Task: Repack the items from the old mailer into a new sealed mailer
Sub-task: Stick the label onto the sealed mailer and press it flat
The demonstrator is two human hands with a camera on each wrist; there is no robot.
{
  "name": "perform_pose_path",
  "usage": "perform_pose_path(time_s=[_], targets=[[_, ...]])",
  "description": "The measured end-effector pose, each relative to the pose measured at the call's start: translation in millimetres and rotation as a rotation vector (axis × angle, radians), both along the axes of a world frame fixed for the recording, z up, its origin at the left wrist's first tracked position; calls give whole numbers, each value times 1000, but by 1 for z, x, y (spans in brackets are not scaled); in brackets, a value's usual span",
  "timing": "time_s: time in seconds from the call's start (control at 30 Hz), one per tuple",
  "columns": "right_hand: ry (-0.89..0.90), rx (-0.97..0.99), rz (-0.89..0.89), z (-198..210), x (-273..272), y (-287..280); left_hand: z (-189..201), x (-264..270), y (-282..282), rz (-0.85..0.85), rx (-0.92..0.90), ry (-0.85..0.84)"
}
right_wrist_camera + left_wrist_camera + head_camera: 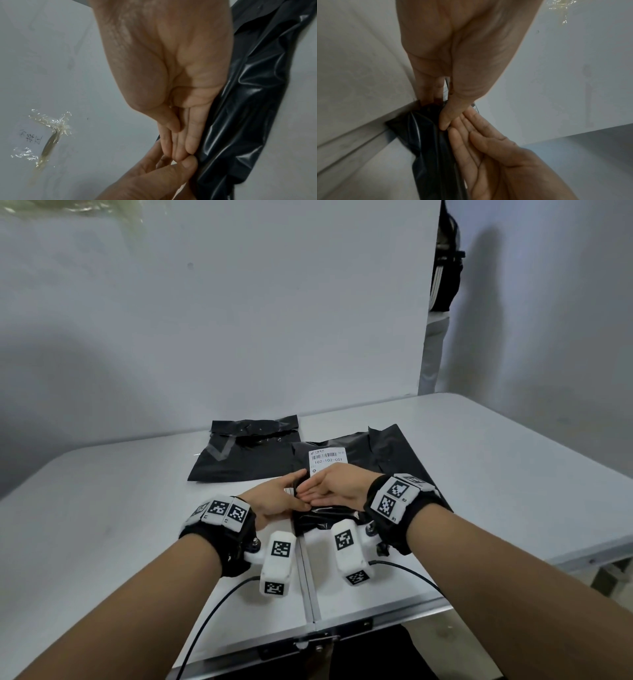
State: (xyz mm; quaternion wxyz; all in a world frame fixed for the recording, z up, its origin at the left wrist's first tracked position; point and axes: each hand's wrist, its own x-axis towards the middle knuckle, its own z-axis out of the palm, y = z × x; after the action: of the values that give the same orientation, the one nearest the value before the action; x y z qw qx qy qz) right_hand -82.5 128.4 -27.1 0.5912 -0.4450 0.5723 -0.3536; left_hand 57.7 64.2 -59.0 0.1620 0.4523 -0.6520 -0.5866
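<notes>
Near the table's [479, 474] front edge, the left hand [274, 501] pinches the glossy black plastic mailer's [387, 453] edge, likely holding it steady, while the right hand [337, 487] lies flat-fingered against it.

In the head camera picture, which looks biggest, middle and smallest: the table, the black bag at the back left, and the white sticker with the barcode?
1. The table looks biggest by far.
2. The black bag at the back left comes next.
3. The white sticker looks smallest; it sits on the other black bag.
</notes>
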Motion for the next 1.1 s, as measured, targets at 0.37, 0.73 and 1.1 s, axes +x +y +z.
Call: perform_pose_path(time_s=[0.37,0.73,1.1], targets=[[2,135,-79,-8,-28,12,0,1,0,-55,-68,-109],[488,50,-323,2,-75,23,22,-14,0,-202,-590,-602],[1133,-176,346,-11,-21,12,17,-34,6,-423,-668,-713]])
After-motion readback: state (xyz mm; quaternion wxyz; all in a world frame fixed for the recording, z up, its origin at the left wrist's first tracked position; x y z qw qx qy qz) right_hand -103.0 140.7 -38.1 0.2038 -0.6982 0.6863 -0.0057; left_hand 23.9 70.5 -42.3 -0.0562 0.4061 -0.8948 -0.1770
